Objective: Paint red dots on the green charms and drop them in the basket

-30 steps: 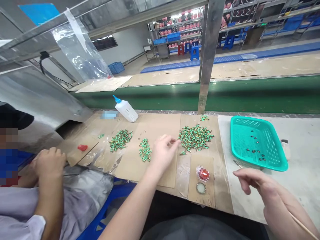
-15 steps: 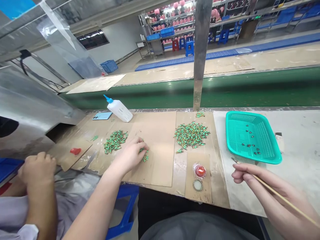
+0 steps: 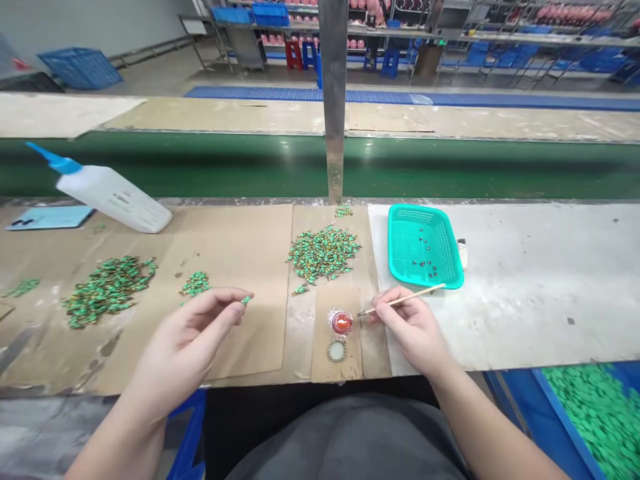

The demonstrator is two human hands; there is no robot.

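While the left end of the table [image 3: 245, 233] carries a blue phone [image 3: 50, 218] and, just right of it, a white bottle [image 3: 117, 198], the small parts begin nearer the person, as a left heap [image 3: 107, 290] of green pieces. To its right lies a smaller cluster [image 3: 195, 283], just beyond the left hand [image 3: 183, 343].

The left hand pinches one green piece [image 3: 246, 300] between thumb and index fingertip, above the cardboard. Judged by its size against the fingertips, the piece is very light and probably rigid. Grip it lightly by opposite edges; excess pressure may make it slip out. Whether its surface is slick cannot be told.

Further right, the main pile [image 3: 325, 253] sits behind a cap of red liquid [image 3: 342, 323], with a second cap [image 3: 337, 351] nearer the table edge. Treat the filled cap as easy to smear or upset.

The right hand [image 3: 413, 330] closes thumb and fingers on a thin brush [image 3: 420, 293], its dark tip just beside the red liquid; contact cannot be confirmed. The shaft appears light and stiff, the tip soft; hold low on the shaft for control.

At the right, a green basket [image 3: 400, 240] holds scattered dark pieces [image 3: 423, 263]; it looks light, so lift by the rim
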